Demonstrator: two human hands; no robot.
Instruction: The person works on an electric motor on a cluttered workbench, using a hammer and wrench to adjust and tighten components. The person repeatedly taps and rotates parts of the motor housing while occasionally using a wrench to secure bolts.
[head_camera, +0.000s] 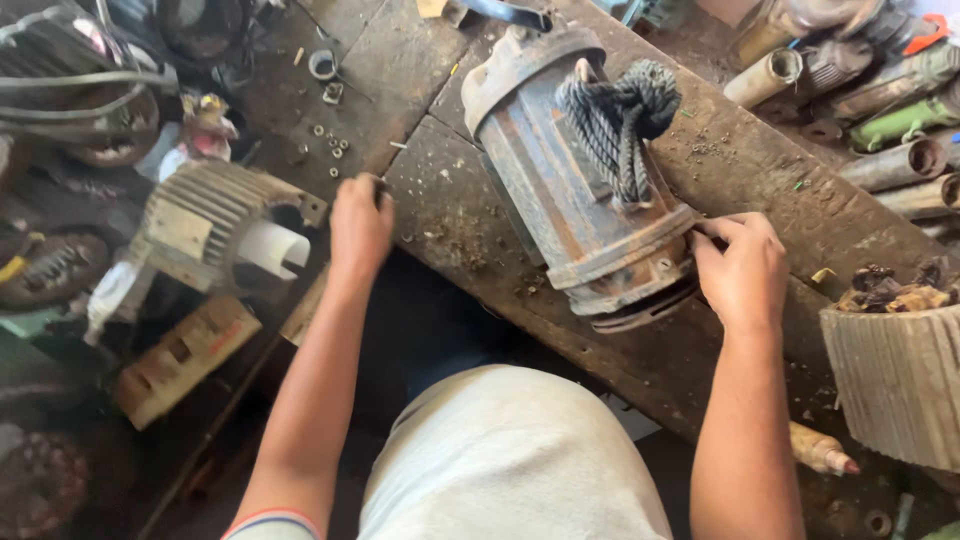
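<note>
A rusty blue-grey motor housing (565, 170) lies on its side on a worn wooden workbench (750, 170), with a knotted dark rope (618, 120) tied on top. My right hand (742, 270) rests at the housing's near flange, fingers pinched against its rim. My left hand (360, 225) is closed over something small at the bench's left edge; what it holds is hidden. Small nuts and washers (333, 145) lie scattered on the bench beyond my left hand.
A finned motor casing (215, 215) with a white paper roll sits left of the bench. A ribbed stator with copper windings (895, 370) stands at the right. Pipes and cylinders (880, 100) pile at the back right. Dark motor parts crowd the far left.
</note>
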